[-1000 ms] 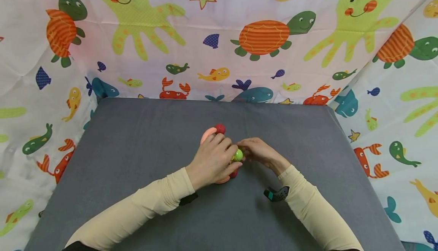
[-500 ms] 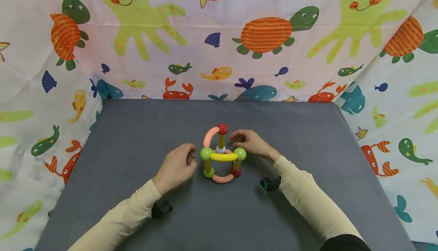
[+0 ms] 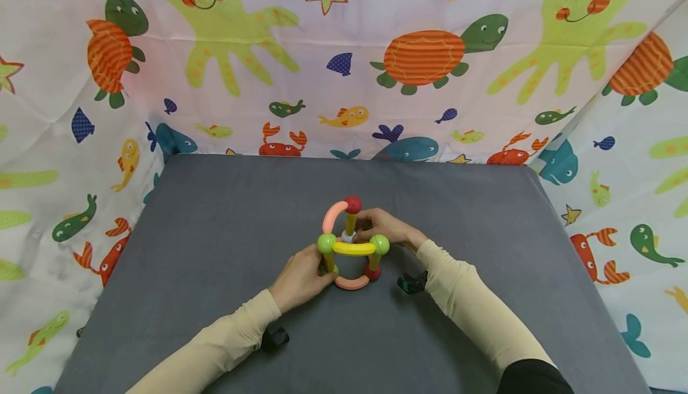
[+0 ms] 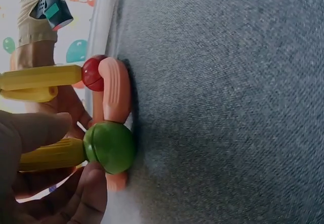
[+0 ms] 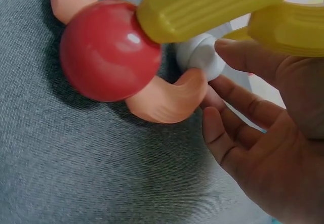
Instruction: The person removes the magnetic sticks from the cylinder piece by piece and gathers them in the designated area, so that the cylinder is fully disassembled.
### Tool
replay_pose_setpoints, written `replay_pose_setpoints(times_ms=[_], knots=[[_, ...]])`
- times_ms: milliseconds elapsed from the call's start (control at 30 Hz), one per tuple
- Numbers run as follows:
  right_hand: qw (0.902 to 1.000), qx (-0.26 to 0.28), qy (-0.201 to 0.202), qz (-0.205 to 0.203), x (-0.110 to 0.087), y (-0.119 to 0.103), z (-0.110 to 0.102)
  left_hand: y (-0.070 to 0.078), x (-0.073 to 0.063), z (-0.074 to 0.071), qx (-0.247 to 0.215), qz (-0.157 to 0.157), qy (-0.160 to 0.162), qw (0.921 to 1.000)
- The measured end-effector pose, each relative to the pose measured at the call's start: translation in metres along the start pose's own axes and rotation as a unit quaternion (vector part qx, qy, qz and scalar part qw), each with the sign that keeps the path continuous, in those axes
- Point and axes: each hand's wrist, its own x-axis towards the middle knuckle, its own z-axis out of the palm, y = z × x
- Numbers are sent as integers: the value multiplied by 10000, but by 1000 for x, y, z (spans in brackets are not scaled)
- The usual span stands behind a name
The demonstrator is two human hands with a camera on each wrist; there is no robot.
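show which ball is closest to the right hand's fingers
The white ball, low at the far side of the toy, by the fingers of the right hand. It alone is white; the others are green balls or red balls.

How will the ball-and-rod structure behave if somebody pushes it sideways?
The ball-and-rod structure would probably slide rather than roll, since curved pink bars link its lower balls. It may resist tipping, standing on balls set apart. The glossy lower red ball may feel slippery.
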Motion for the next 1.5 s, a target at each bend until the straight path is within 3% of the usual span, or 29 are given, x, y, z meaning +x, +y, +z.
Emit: replay_pose_setpoints(times_ms=[233,500,900,1033,1167,1333,1433,1500], knots=[[9999,-29,111,85,-1,3,2,1,3,0,-75,88,126,9999],[9973,-411,605,114,-12,13,3,-5,15,-3,135,31,230,9996],[9790,-1025,1654,601,-55,18,12,-8,65,-2,360,146,234,9990],[9747,-1070,1875,587,-64,16,20,-8,82,-3,458,308,213,9982],[9731,-1030,2003,481,-64,13,27,-7,93,-8,561,273,81,9980],[9713,-1066,2066,495,-67,11,29,-7,93,-10,465,143,15,9988],[9637,-1301,2243,636,-79,9,31,-8,82,-15,356,137,137,9992],[9571,-1510,2365,728,-91,3,35,-6,69,-22,403,255,413,9980]])
